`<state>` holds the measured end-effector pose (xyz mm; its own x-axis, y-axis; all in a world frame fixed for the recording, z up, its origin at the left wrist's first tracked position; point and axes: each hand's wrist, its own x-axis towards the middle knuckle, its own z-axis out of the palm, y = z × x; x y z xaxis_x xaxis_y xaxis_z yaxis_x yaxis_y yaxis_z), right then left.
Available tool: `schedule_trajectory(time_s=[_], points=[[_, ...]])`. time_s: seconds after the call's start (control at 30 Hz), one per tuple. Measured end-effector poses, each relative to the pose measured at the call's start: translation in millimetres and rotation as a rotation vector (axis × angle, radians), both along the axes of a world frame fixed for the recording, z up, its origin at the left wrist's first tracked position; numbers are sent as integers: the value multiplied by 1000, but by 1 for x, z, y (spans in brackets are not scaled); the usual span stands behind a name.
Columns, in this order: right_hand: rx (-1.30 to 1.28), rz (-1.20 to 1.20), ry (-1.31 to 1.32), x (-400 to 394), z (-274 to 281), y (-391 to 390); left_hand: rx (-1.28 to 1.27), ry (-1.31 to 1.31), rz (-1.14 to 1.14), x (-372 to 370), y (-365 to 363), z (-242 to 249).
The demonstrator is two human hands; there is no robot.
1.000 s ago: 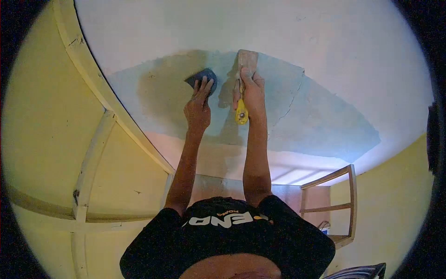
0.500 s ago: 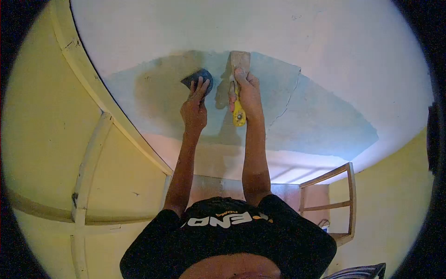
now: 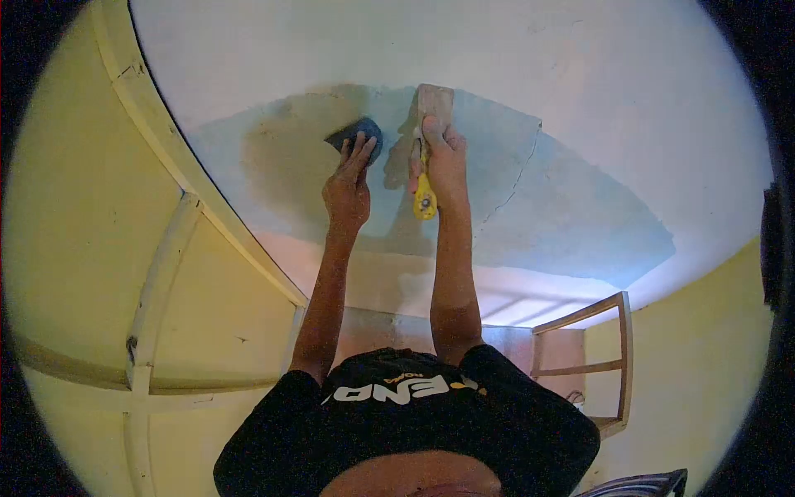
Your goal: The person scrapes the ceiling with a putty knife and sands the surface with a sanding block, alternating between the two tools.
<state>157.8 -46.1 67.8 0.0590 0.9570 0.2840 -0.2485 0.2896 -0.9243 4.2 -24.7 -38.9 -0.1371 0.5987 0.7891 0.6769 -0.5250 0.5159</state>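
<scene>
In the head view my left hand (image 3: 348, 186) has its fingers pressed over a dark, rounded piece with a pointed corner (image 3: 364, 132), against the pale painted surface (image 3: 464, 41). I cannot tell what kind of piece it is. To its right, my right hand (image 3: 445, 166) is closed around a putty knife (image 3: 436, 99) with a yellow handle. Its broad blade is coated grey-brown and points away from me, my thumb lying on it. Both hands are over a blue-green patch (image 3: 571, 207) on the pale surface, where their shadows fall.
A thin crack (image 3: 515, 184) runs through the patch, right of the putty knife. Yellow panels with a raised frame (image 3: 161, 282) stand on the left. At the lower right is an open wooden frame (image 3: 625, 356), beside a yellow wall (image 3: 704, 356).
My right hand and the putty knife have shifted slightly up and to the right, the blade a little more tilted. My left hand and the dark piece have barely moved.
</scene>
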Motion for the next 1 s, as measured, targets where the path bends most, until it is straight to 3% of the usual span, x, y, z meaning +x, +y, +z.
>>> schedule_trajectory(time_s=[0.07, 0.2, 0.3, 0.4, 1.0], points=[[12, 20, -5, 4, -10, 0, 62, -1, -17, -1, 1, -5], [81, 102, -23, 12, 10, 7, -57, -3, 7, -3, -3, 4], [-1, -54, -58, -1, 6, -3, 2, 6, 3, -2, 0, -1], [-9, 50, 31, 1, -3, 1, 28, -10, 2, -2, 2, -1], [40, 2, 36, 4, -13, 9, 17, 20, -22, -4, -3, -5]])
